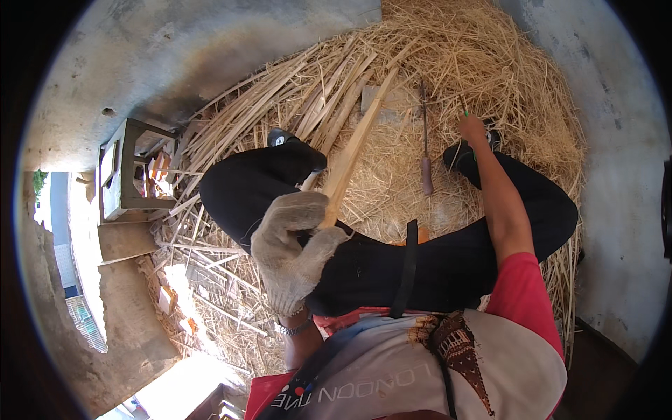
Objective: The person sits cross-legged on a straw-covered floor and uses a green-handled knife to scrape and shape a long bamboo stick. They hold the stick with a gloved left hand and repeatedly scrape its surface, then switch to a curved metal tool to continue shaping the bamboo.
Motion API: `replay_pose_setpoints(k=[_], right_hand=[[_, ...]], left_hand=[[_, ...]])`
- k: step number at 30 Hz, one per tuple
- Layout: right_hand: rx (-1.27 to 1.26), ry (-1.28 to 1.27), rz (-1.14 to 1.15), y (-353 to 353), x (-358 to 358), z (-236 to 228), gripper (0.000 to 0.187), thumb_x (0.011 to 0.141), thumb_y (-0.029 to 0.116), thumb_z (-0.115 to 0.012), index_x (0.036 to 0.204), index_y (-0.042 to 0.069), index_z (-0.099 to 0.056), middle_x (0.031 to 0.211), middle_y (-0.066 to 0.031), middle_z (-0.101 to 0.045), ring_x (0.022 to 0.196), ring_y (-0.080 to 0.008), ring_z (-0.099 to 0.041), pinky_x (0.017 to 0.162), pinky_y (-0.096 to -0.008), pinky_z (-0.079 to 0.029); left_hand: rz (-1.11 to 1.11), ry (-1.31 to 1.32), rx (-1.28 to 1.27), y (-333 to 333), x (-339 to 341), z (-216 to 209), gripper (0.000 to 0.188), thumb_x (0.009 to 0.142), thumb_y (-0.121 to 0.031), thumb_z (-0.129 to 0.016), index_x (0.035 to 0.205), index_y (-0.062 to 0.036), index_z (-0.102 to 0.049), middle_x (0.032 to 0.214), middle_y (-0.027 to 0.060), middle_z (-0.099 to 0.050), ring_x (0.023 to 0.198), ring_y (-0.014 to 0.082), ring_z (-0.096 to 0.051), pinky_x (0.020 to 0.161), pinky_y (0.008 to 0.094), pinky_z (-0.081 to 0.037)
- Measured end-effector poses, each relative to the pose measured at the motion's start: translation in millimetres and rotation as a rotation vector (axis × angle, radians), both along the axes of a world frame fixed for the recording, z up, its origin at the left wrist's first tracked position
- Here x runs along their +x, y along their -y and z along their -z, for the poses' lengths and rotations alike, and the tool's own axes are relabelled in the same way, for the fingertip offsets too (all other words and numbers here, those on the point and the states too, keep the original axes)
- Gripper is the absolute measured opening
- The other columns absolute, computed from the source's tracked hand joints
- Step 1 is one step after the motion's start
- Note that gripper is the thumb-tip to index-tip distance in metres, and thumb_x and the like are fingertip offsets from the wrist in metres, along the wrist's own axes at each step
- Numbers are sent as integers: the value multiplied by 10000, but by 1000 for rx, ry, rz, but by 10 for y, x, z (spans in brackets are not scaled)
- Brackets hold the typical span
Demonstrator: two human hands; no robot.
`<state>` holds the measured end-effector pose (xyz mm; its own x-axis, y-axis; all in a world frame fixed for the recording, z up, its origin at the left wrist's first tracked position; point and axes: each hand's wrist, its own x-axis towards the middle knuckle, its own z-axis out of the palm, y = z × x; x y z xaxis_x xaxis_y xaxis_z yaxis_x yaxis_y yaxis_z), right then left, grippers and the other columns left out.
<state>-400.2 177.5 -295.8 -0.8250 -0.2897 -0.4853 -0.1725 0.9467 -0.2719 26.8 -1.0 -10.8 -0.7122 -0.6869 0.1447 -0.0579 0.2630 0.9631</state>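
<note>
My left hand (294, 248) wears a grey knitted glove and grips a long pale bamboo slat (357, 143) that slants up and away over my left knee. My right hand (473, 129) is bare and reaches out past my right foot, its fingers closed on a thin green-tipped strip in the straw. A long knife with a wooden handle (425, 150) lies on the straw between my legs, apart from both hands. I sit with legs in black trousers (392, 259).
A heap of straw-like shavings (504, 63) and split bamboo slats (308, 91) covers the concrete floor ahead. A small wooden stool frame (126, 171) stands at the left. Loose offcuts lie near the wall edge at the lower left.
</note>
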Motion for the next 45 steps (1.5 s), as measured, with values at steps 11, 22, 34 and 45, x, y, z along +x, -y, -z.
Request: replay_pose_setpoints(k=[11, 22, 34, 45], right_hand=[[-955, -258, -280, 974, 1570, -1664, 274, 1050, 298, -540, 1004, 33, -591, 612, -85, -590, 504, -218, -568, 491, -406, -460], [-728, -437, -506, 1126, 2017, -1359, 168, 1004, 206, -609, 1005, 47, -557, 598, -228, -599, 579, -444, -636, 521, -538, -488], [-418, -692, -495, 1216, 1342, -647, 104, 937, 120, -539, 982, 28, -559, 680, -235, -669, 612, -439, -678, 526, -530, -539], [-679, 90, -376, 1187, 1698, -1654, 338, 1061, 321, -486, 1064, -7, -565, 848, -287, -670, 863, -463, -673, 797, -538, -512]], left_hand=[[-251, -176, 85, 65, -215, 1, 379, 793, -153, -816, 1006, 78, -605, 1097, 226, -655, 900, 268, -697, 759, 376, -643], [-319, -173, 168, 90, -90, 78, 385, 762, -76, -846, 1065, 69, -659, 1081, 164, -709, 835, 172, -687, 682, 266, -572], [-254, -132, 73, 19, -21, 34, 313, 820, -64, -802, 1069, 73, -671, 1032, 142, -722, 800, 140, -678, 665, 255, -563], [-255, -124, 17, 173, -47, 13, 356, 896, -136, -768, 1102, 111, -615, 1132, 197, -678, 916, 222, -708, 785, 340, -640]])
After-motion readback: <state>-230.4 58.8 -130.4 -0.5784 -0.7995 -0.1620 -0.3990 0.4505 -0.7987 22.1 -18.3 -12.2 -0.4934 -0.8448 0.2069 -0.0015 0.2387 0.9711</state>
